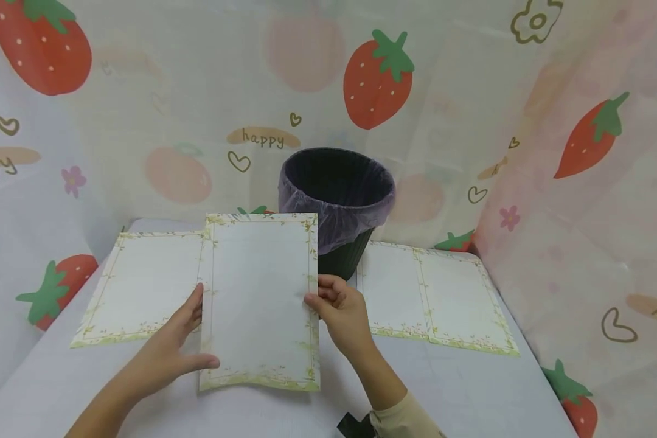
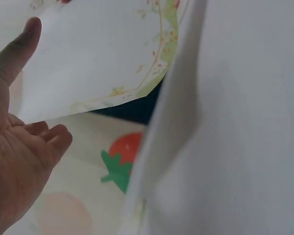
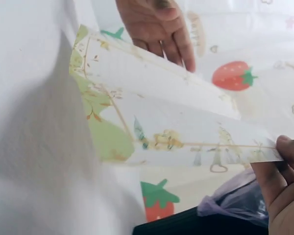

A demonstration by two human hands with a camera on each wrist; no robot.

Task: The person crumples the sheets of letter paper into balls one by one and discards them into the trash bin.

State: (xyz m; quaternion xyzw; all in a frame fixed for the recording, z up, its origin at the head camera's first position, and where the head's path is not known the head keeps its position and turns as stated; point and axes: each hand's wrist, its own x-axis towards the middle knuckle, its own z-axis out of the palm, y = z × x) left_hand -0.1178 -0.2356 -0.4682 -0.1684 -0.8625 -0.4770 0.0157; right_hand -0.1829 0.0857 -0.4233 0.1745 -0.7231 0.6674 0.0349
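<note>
A sheet of paper (image 1: 260, 298) with a printed leafy border is held up above the table, facing me. My right hand (image 1: 346, 313) pinches its right edge between thumb and fingers, as the right wrist view also shows. At the sheet's left edge is my left hand (image 1: 161, 356), thumb spread from its fingers. In the left wrist view that hand (image 2: 19, 166) has its thumb on the near side of the paper, not pinching it. The sheet's lower part bows slightly in the right wrist view.
Behind the held sheet stands a dark bin (image 1: 342, 243) lined with a purple bag (image 1: 361, 222). Similar bordered sheets lie on the white table (image 1: 449, 389): one on the left (image 1: 148, 286), two on the right (image 1: 462, 298). Strawberry-patterned cloth (image 1: 197, 79) surrounds the table.
</note>
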